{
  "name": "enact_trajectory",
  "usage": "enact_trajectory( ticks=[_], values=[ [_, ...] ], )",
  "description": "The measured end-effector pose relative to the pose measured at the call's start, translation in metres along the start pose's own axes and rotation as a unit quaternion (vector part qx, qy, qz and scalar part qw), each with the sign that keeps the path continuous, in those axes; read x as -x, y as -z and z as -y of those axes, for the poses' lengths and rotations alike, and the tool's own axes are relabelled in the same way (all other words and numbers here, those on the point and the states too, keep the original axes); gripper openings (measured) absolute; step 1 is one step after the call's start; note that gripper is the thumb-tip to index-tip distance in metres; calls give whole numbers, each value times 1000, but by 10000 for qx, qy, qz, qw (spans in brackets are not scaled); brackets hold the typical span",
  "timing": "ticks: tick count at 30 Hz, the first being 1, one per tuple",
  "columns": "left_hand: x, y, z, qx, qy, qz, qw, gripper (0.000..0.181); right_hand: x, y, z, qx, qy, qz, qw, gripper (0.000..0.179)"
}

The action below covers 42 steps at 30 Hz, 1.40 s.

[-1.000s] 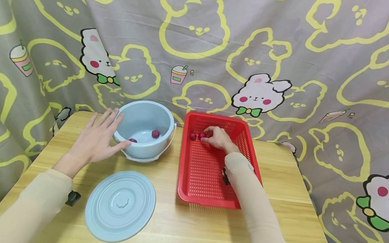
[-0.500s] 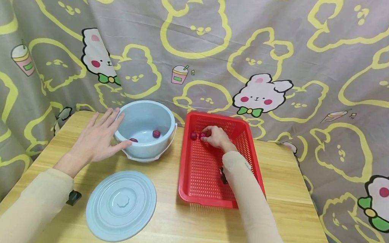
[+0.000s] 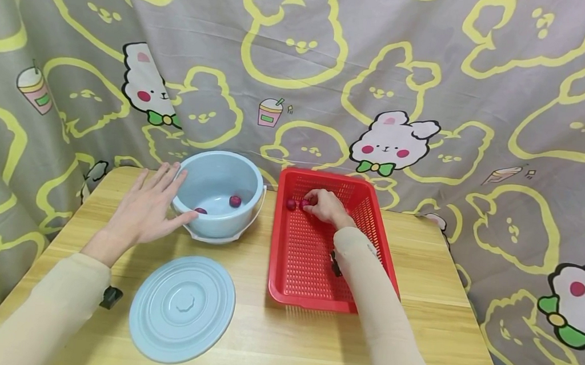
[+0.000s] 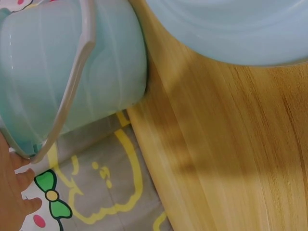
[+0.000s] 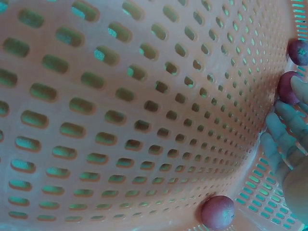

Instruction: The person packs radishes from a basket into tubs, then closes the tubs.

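Observation:
My left hand (image 3: 146, 208), fingers straight and spread, rests at the left rim of a light blue bucket (image 3: 216, 228). Two dark red plums (image 3: 235, 201) lie inside the bucket, one partly hidden by the near rim. Within a red perforated basket (image 3: 306, 269), my right hand (image 3: 326, 206) pinches a plum (image 5: 288, 87) between thumb and fingers at the far end. Another plum (image 3: 291, 205) sits just left of it. The right wrist view also shows a separate plum (image 5: 217, 212) by the basket wall, hidden from the head view.
A round light blue lid (image 3: 182, 309) lies flat on the wooden table (image 3: 279, 347) in front of the bucket. The bucket's white handle (image 3: 237, 235) hangs down its near side. A patterned grey curtain (image 3: 312, 64) closes off the back and sides.
The right forearm has shifted slightly left over the basket, while the right hand stays at the same plum. The left hand stays at the bucket.

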<state>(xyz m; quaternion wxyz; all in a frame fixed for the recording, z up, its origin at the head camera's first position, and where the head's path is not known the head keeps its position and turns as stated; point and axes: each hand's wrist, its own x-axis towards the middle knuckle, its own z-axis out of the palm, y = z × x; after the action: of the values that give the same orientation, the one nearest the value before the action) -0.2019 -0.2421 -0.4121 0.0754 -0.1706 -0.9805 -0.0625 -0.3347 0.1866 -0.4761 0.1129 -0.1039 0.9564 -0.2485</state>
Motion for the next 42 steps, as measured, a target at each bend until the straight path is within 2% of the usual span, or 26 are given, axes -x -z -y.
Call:
enact_trajectory(
  ticks=[16,23,29,42],
  values=[
    [0,1,-2,107,44,114,9999,103,9,3,-3,59,18,-38,10000,25],
    [0,0,-2,78,20,45,10000,103,13,6,-3,82,210,-30,9997,25],
    [0,1,-1,85,23,83,9999,103,18,12,-1,-108,336,-35,9994,25],
    [0,1,0,120,62,154,9998,104,28,22,6,-402,776,-257,9958,22]
  ],
)
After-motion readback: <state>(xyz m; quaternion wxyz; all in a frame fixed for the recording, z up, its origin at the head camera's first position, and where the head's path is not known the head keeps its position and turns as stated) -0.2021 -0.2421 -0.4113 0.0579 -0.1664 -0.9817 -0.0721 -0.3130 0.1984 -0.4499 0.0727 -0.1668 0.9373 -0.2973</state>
